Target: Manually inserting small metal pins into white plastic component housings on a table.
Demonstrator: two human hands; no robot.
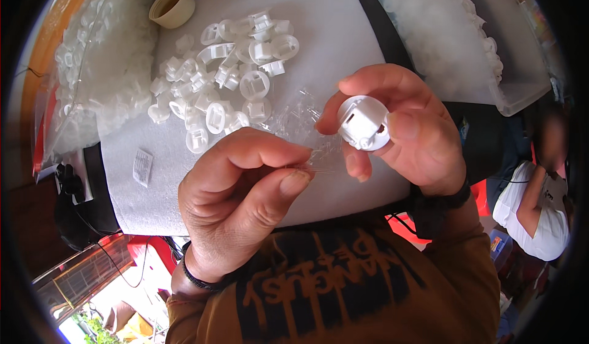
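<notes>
My right hand (pixel 410 129) holds a round white plastic cap (pixel 364 123) between thumb and fingers, its slotted face turned toward me. My left hand (pixel 245 191) pinches a small clear plastic piece (pixel 307 169) between thumb and forefinger, just left of the cap and below it. Both hands hover over a white foam pad (pixel 343 31). A pile of several white plastic caps (pixel 227 80) lies on the pad beyond my left hand. Small clear pieces (pixel 297 114) are scattered between the pile and my hands.
A beige cup (pixel 173 7) stands at the pad's far left corner. Clear bags of white parts (pixel 98 68) lie at left, another heap (pixel 442 31) at right. A small paper packet (pixel 142 166) rests near the left edge. Another person (pixel 540 203) sits at right.
</notes>
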